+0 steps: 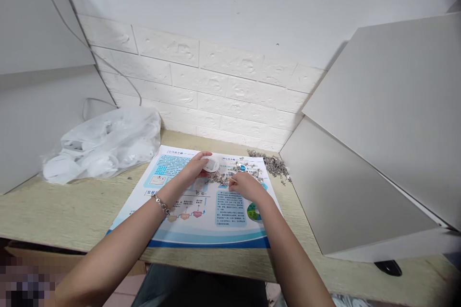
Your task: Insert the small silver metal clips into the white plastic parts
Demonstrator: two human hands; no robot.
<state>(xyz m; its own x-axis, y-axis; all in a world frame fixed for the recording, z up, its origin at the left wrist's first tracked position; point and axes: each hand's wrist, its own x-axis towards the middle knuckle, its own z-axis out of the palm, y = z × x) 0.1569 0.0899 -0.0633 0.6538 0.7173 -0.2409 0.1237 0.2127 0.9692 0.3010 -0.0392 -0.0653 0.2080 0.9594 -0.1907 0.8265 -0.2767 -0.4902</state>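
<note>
Left hand: we see the left hand [196, 167] clamped on a white round disc [212, 165], thumb and fingers at its near-left edge, above the printed poster [237, 237].
Right hand: we see the right hand [245, 187] with its fingertips drawn together on a thin tan stick [232, 181]; its far end is too small for us to make out.
Metal charms: we find a loose scatter of small silvery charms [218, 179] on the poster, between the hands and just beyond the right one.
Larger pile: we see a denser charm pile [276, 165] at the poster's far right corner, reaching onto the wooden tabletop [72, 211].
Wrist: we note a silvery bracelet [161, 204] on the left wrist.
Plastic bag: on the left we see a translucent bag [108, 141] of white round pieces, near the poster's far left corner.
Surroundings: we face a white brick-patterned wall [230, 69], with a grey panel [360, 192] on the right and a pale cable [68, 24] on the left.
</note>
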